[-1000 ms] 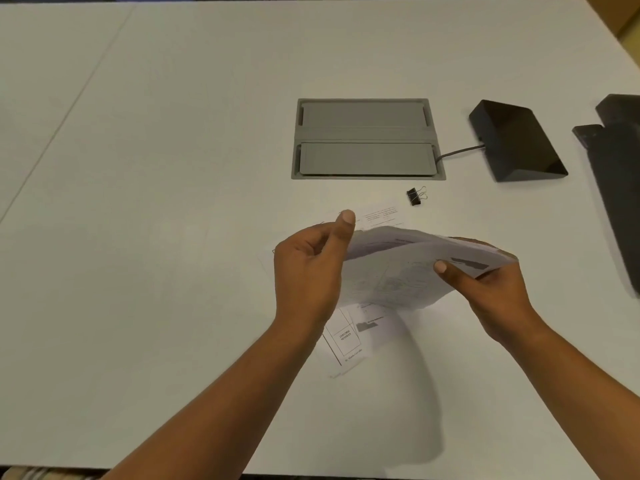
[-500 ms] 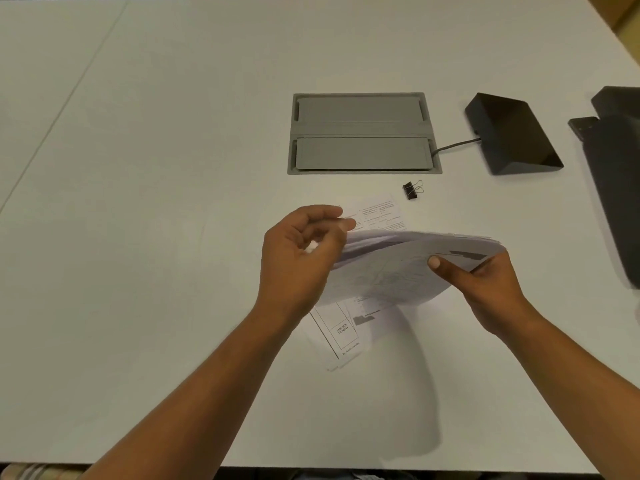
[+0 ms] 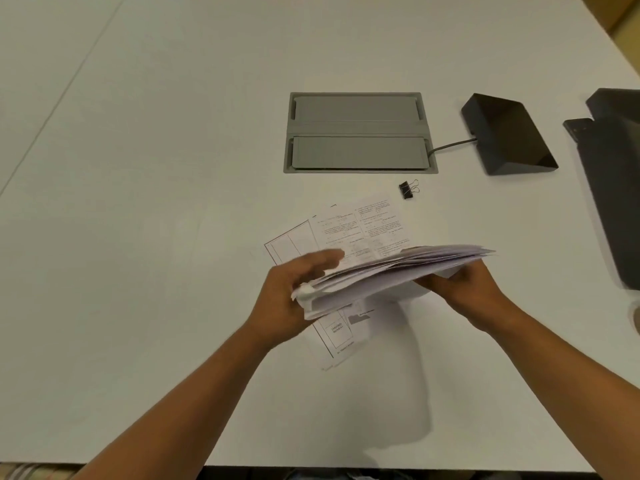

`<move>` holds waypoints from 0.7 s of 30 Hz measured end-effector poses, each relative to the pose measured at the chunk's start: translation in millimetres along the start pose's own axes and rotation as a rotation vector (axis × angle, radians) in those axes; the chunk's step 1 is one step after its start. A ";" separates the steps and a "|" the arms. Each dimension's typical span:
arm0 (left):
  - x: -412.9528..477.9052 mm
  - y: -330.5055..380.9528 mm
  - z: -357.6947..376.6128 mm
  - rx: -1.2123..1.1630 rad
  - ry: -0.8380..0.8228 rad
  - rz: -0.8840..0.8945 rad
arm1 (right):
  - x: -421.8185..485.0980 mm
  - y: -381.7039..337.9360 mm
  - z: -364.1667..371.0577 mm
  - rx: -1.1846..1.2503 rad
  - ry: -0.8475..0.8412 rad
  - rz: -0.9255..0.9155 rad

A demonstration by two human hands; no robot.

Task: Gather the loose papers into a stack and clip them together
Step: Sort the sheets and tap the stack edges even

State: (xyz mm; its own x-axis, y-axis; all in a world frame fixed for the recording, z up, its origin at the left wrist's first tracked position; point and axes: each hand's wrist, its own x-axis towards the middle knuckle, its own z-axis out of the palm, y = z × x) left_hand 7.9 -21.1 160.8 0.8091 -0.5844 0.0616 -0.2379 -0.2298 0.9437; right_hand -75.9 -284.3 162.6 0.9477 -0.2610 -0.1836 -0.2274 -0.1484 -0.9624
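Note:
A loose stack of white printed papers [image 3: 391, 273] hangs above the white table [image 3: 145, 237], nearly flat, its sheet edges fanned and uneven. My right hand [image 3: 465, 289] grips the stack's right end from below. My left hand [image 3: 294, 299] holds the left end, fingers curled under and around it. Two or three printed sheets [image 3: 360, 226] still lie flat on the table underneath, partly hidden by the stack. A small black binder clip [image 3: 408, 190] lies on the table just beyond the papers, to the right.
A grey recessed cable hatch [image 3: 358, 133] sits in the table beyond the clip. A black wedge-shaped device [image 3: 507, 140] with a cable stands to its right. Dark equipment [image 3: 616, 174] lines the right edge. The table's near edge runs just below my forearms.
The stack has tilted from a raised, arched hold to nearly flat. My left hand slid from gripping the top edge to cupping the left end from below. The sheets on the table show more.

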 end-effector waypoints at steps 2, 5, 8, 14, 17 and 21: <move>-2.9 -0.2 6.9 -0.035 0.050 -0.078 | -2.2 -5.6 5.2 -0.007 0.029 -0.014; -1.7 12.0 9.4 -0.058 0.187 -0.090 | -7.1 -16.9 9.2 -0.002 0.104 -0.090; -1.6 30.0 6.7 -0.079 0.232 -0.022 | -13.3 -28.2 7.6 0.008 0.179 -0.186; -8.1 25.0 11.8 -0.140 0.206 -0.029 | -20.4 -21.1 5.8 0.037 0.164 -0.188; -9.7 20.2 16.1 -0.126 0.158 -0.084 | -23.5 -12.6 9.8 0.009 0.150 -0.139; -9.6 18.2 14.0 -0.132 0.234 -0.085 | -26.6 -11.9 7.7 0.041 0.178 -0.099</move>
State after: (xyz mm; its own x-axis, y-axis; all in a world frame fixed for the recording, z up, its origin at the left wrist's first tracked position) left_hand -11.7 -30.6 172.9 0.9288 -0.3684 0.0389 -0.1039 -0.1581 0.9819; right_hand -96.7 -268.2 177.4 0.9096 -0.4120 -0.0527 -0.1220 -0.1437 -0.9821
